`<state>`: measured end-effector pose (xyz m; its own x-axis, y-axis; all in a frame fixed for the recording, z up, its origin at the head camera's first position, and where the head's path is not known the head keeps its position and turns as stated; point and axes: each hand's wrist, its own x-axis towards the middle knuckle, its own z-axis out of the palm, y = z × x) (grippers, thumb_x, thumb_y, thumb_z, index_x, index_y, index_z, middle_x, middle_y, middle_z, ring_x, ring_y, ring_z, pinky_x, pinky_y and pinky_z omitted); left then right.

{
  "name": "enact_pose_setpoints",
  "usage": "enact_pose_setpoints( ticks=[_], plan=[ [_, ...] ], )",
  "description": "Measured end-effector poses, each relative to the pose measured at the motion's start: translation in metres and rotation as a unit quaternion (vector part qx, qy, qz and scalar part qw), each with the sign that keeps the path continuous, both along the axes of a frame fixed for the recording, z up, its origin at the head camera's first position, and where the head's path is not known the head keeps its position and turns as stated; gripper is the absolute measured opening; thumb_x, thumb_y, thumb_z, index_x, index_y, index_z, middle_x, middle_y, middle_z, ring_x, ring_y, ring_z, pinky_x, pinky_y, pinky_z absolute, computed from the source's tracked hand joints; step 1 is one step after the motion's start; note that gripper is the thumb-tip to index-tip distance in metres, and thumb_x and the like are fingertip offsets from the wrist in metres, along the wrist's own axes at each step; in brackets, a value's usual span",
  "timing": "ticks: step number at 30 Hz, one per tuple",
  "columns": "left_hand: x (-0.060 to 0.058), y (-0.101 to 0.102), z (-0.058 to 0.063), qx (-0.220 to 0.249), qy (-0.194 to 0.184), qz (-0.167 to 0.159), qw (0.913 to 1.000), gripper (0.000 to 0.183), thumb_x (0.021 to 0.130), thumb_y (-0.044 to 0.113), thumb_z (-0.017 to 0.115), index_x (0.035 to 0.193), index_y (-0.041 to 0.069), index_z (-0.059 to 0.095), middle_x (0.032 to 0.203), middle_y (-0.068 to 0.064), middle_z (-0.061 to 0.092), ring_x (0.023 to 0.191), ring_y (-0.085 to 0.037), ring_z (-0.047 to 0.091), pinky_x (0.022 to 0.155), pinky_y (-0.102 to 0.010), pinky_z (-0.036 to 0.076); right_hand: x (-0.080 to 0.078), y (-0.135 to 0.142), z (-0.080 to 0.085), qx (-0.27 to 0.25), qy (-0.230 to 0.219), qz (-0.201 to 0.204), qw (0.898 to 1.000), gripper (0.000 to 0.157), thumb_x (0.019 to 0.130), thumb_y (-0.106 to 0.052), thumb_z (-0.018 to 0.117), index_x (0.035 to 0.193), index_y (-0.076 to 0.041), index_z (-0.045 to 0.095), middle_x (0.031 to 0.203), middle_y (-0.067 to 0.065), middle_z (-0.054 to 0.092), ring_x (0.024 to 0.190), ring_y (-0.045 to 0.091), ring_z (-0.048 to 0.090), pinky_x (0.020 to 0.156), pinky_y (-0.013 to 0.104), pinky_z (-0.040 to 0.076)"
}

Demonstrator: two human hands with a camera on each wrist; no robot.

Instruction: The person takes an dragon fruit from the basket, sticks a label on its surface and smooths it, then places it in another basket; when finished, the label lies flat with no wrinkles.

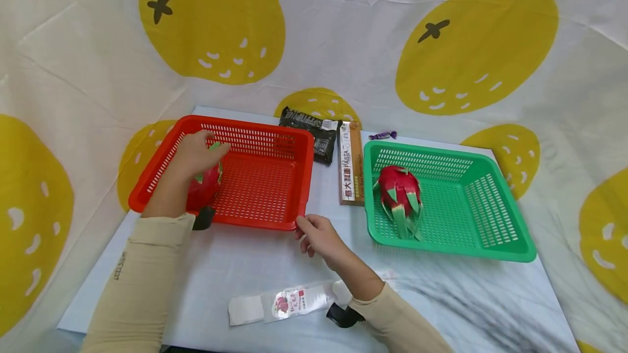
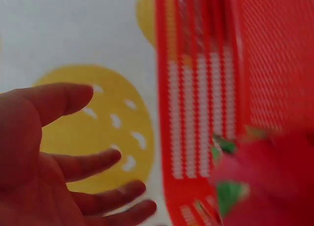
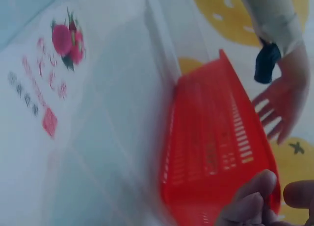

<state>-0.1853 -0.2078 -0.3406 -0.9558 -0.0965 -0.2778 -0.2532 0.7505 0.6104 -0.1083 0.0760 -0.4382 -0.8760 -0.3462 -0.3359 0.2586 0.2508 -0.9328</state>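
Observation:
A red plastic basket stands at the left of the table with a dragon fruit in its left part, partly hidden by the left arm. Over that fruit hovers my left hand, and in the left wrist view its fingers are spread, apart from the dragon fruit. With thumb and fingers my right hand pinches the near right corner of the red basket's rim. In the right wrist view that hand grips the rim of the basket.
A green basket holding another dragon fruit stands at the right. Between the baskets lie a pasta box, a black packet and a purple-wrapped candy. Near the front edge lies a clear labelled plastic bag.

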Motion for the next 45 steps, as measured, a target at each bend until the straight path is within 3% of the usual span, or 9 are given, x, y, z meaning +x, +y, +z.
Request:
enact_pose_setpoints(
  ticks=[3,7,11,15,22,35,40,45],
  plan=[
    [-0.010,-0.025,-0.009,-0.042,-0.071,0.008,0.9966,0.091,0.088,0.050,0.055,0.144,-0.009,0.014,0.138,-0.034,0.029,0.120,-0.047,0.031,0.096,-0.061,0.040,0.001,-0.004,-0.008,-0.054,-0.029,-0.011,0.998,0.032,0.099,-0.024,0.045,0.090,0.005,0.054,0.072,0.006,0.055,0.050,0.013,0.047,0.044,0.022,0.039],
    [-0.019,-0.045,-0.018,-0.050,-0.185,-0.013,0.9814,0.108,0.083,0.058,0.057,0.143,-0.013,0.002,0.140,-0.036,0.019,0.123,-0.049,0.023,0.100,-0.059,0.038,0.001,-0.004,-0.012,-0.090,-0.051,-0.019,0.994,0.029,0.099,-0.023,0.046,0.089,0.003,0.052,0.068,0.001,0.054,0.049,0.012,0.045,0.046,0.022,0.042],
    [-0.025,-0.049,-0.025,-0.055,-0.235,-0.032,0.9700,0.121,0.076,0.064,0.061,0.144,-0.012,-0.004,0.145,-0.035,0.008,0.126,-0.048,0.017,0.104,-0.058,0.033,0.001,-0.004,-0.010,-0.121,-0.084,-0.027,0.989,0.024,0.099,-0.021,0.047,0.088,0.000,0.052,0.071,0.004,0.060,0.050,0.010,0.050,0.050,0.023,0.049],
    [-0.028,-0.046,-0.031,-0.076,-0.236,-0.015,0.9688,0.119,0.074,0.059,0.068,0.146,-0.007,0.000,0.141,-0.035,0.015,0.122,-0.048,0.021,0.101,-0.057,0.037,0.002,-0.005,-0.009,-0.153,-0.117,-0.038,0.981,0.021,0.099,-0.020,0.047,0.091,-0.001,0.053,0.078,0.010,0.066,0.057,0.011,0.061,0.061,0.027,0.057],
    [-0.030,-0.043,-0.035,-0.049,-0.256,0.033,0.9650,0.119,0.073,0.043,0.076,0.148,0.003,-0.008,0.141,-0.036,0.012,0.124,-0.050,0.017,0.101,-0.058,0.036,0.000,-0.013,-0.005,-0.204,-0.129,-0.058,0.969,0.019,0.100,-0.015,0.042,0.099,0.003,0.049,0.079,0.011,0.068,0.066,0.016,0.068,0.071,0.036,0.057],
    [-0.030,-0.046,-0.033,-0.095,-0.230,0.032,0.9681,0.106,0.071,0.046,0.077,0.140,-0.004,0.015,0.123,-0.030,0.031,0.114,-0.045,0.031,0.091,-0.052,0.046,-0.002,-0.024,-0.011,-0.228,-0.142,-0.075,0.960,0.013,0.100,-0.013,0.044,0.092,-0.003,0.048,0.077,0.011,0.067,0.065,0.018,0.068,0.068,0.036,0.057],
    [-0.030,-0.044,-0.029,-0.096,-0.225,0.040,0.9687,0.100,0.069,0.047,0.079,0.134,-0.005,0.022,0.119,-0.028,0.034,0.112,-0.044,0.034,0.082,-0.047,0.052,-0.003,-0.021,-0.011,-0.170,-0.122,-0.073,0.975,0.021,0.097,-0.020,0.051,0.090,0.000,0.052,0.071,0.007,0.067,0.058,0.015,0.066,0.062,0.033,0.058],
    [-0.028,-0.039,-0.015,-0.075,-0.188,0.006,0.9793,0.100,0.069,0.050,0.078,0.130,-0.006,0.024,0.118,-0.028,0.036,0.110,-0.045,0.036,0.071,-0.043,0.055,-0.003,-0.015,-0.010,-0.109,-0.088,-0.065,0.988,0.035,0.093,-0.025,0.059,0.094,0.010,0.055,0.065,0.004,0.064,0.051,0.012,0.061,0.055,0.029,0.056]
  ],
)
